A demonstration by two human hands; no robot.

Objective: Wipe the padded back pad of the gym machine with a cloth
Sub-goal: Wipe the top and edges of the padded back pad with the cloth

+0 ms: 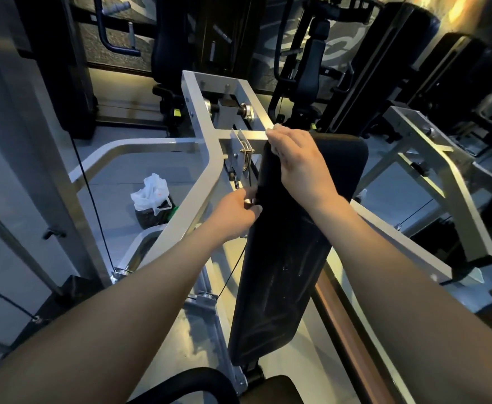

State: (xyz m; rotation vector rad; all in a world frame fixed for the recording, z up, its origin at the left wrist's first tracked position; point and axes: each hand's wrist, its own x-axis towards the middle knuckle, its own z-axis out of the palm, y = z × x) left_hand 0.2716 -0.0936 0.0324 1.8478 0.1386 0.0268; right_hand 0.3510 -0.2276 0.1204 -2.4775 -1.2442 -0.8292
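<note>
While my right hand (300, 161) pressed the white cloth (274, 132) against the top left corner of the black back pad (282, 258), only a scrap of that cloth showed past my fingers (279, 141), which lay close together and curled over it. My left hand (236, 212) had its fingers pinched on the pad's left edge, steadying it. The pad ran long and upright in front of me, mounted on the grey steel frame (206, 158).

I judged the worst risk was at that left edge: the pulley (244, 157) and black cable (233, 269) sat just beside my left fingertips, and a slip could catch them there. With so little cloth bunched under my palm, bare skin might smear the vinyl instead. A white plastic bag (151, 193) lay on the floor, well apart. I could read no brand, label or writing anywhere.
</note>
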